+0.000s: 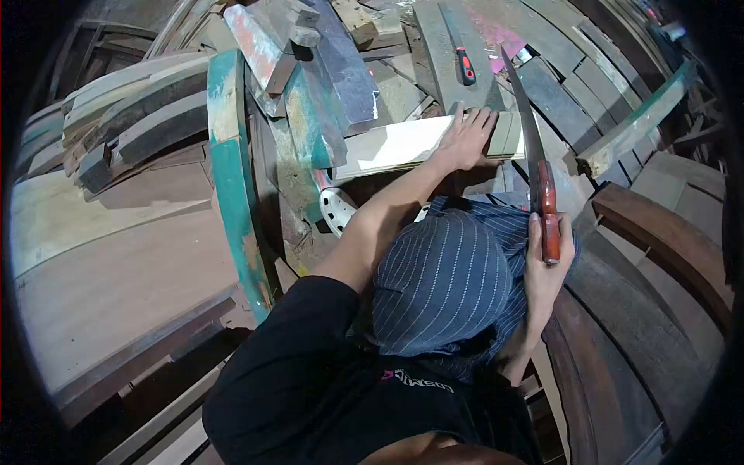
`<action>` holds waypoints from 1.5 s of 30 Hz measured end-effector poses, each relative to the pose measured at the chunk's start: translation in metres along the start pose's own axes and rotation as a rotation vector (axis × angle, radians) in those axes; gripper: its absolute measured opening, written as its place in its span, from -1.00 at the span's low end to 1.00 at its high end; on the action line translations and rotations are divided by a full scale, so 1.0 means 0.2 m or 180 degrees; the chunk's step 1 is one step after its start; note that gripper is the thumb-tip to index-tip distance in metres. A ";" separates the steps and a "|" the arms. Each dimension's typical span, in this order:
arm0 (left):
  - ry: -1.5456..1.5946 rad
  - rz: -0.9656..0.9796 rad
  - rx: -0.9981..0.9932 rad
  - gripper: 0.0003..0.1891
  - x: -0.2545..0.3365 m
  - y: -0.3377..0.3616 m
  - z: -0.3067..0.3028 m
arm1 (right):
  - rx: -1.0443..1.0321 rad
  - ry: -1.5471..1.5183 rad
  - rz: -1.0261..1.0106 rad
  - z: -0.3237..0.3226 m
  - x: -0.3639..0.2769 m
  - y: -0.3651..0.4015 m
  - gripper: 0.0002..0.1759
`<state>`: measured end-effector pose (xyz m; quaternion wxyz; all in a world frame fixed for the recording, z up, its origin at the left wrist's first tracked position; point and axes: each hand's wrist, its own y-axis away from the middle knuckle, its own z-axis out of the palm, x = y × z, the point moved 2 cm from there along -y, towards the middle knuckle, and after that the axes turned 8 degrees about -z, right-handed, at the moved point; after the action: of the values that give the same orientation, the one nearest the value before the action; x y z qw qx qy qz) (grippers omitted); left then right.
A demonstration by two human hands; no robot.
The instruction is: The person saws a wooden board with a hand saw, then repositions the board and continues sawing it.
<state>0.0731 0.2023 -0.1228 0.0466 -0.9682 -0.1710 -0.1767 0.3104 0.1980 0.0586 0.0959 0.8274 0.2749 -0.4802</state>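
My left hand (467, 139) presses on a stack of thin, light boards (403, 145), its fingers curled over the far edge near the right end. In my right hand (549, 260) is a long knife (528, 124) with a red-brown wooden handle, its dark, narrow blade pointing up and away. The blade stands just right of the boards' end; whether its edge has teeth cannot be made out. My raised knee in blue striped cloth (446, 279) lies between my arms. Part of a white clog (337, 211) shows below the boards.
A screwdriver-like tool with a red and black handle (465, 66) lies on a plank beyond the boards. Painted wood blocks (263, 46) pile up at the upper left. A curved green-painted piece (227, 170) stands at left, and a curved brown beam (666, 232) at right.
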 end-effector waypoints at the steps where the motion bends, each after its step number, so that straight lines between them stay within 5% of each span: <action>1: -0.0037 -0.0021 -0.0009 0.24 0.00 0.00 0.00 | -0.0007 0.0062 -0.0057 0.00 -0.01 0.00 -0.79; 16: 0.0390 0.0063 0.0712 0.20 -0.04 0.05 0.02 | -0.0015 -0.0220 -0.0005 -0.03 -0.02 0.09 -0.80; 36: 0.0355 0.0008 0.0462 0.21 -0.01 0.05 -0.05 | -0.0179 0.0446 -0.0252 -0.06 -0.14 0.40 -0.80; 45: 0.0401 0.0164 0.0588 0.21 -0.04 0.03 -0.01 | -0.0255 0.0175 -0.0549 0.00 -0.10 0.16 -0.75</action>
<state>0.0678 0.1931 -0.1243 0.1507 -0.9508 -0.1583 -0.2195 0.3202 0.1636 0.0726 0.0796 0.8090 0.3667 -0.4524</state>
